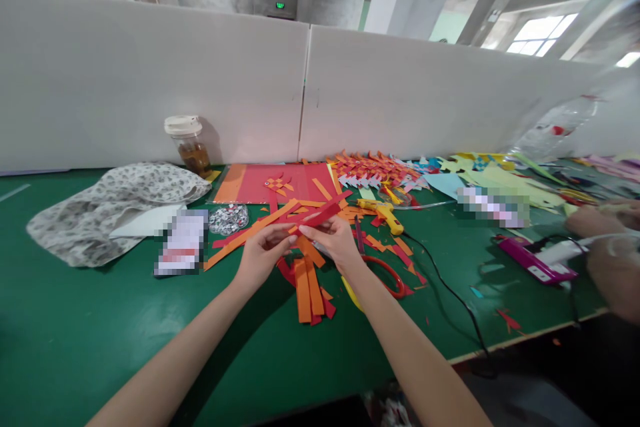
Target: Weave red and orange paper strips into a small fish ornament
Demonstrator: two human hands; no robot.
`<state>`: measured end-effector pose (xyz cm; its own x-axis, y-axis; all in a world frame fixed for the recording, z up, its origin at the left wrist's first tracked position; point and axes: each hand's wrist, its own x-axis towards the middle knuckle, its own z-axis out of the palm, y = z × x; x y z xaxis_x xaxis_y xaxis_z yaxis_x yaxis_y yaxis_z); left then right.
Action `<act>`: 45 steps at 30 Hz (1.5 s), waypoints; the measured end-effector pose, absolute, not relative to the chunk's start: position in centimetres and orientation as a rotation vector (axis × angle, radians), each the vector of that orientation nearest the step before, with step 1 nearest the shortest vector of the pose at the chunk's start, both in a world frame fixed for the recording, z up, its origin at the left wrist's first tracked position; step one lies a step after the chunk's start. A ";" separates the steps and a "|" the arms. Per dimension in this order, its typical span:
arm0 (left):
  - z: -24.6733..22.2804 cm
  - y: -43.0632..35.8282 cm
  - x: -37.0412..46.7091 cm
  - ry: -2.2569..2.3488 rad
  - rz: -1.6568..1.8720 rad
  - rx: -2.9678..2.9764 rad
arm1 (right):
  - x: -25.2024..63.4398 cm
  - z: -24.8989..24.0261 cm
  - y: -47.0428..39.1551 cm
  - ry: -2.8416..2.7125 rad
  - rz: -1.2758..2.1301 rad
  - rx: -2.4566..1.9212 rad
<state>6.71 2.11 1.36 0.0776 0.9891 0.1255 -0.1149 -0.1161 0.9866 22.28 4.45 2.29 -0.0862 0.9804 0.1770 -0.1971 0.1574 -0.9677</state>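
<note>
My left hand (264, 250) and my right hand (336, 240) meet over the middle of the table, fingers pinched. Between them is a red paper strip (327, 211), slanting up to the right, with a bit of orange paper at the fingertips. How the pieces are joined there is hidden. Loose orange paper strips (303, 290) lie just below my hands, over some red ones. Beyond my fingers, a woven orange-and-red paper fish (279, 184) rests on a pack of red paper (307, 177). Scissors with an orange-red handle (397, 283) lie partly under my right forearm.
A yellow glue gun (384, 213) with a black cord lies right of my hands, near a pile of paper fish (370, 167). To the left are googly eyes (229, 219), a patterned cloth (120, 207) and a drink cup (189, 147). Another person's hand (613, 267) is at far right, near a purple box (535, 260).
</note>
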 end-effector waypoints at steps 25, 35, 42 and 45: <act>1.4 2.1 6.7 1.031 1.335 1.275 | 22.5 2.2 4.6 -1.293 1.227 -0.926; 1.3 2.2 6.9 0.993 1.297 1.262 | 22.6 1.7 4.8 -1.333 1.069 -1.090; 1.2 2.2 6.9 0.956 1.301 1.226 | 22.5 1.9 4.6 -1.290 1.106 -1.080; 1.1 2.3 6.9 0.969 1.287 1.178 | 22.4 2.1 4.6 -1.268 1.132 -1.073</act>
<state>6.90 2.32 1.06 0.0799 0.9922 0.0953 -0.1832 -0.0793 0.9799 22.45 4.56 2.11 -0.0193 0.9896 0.1427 -0.0301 0.1421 -0.9894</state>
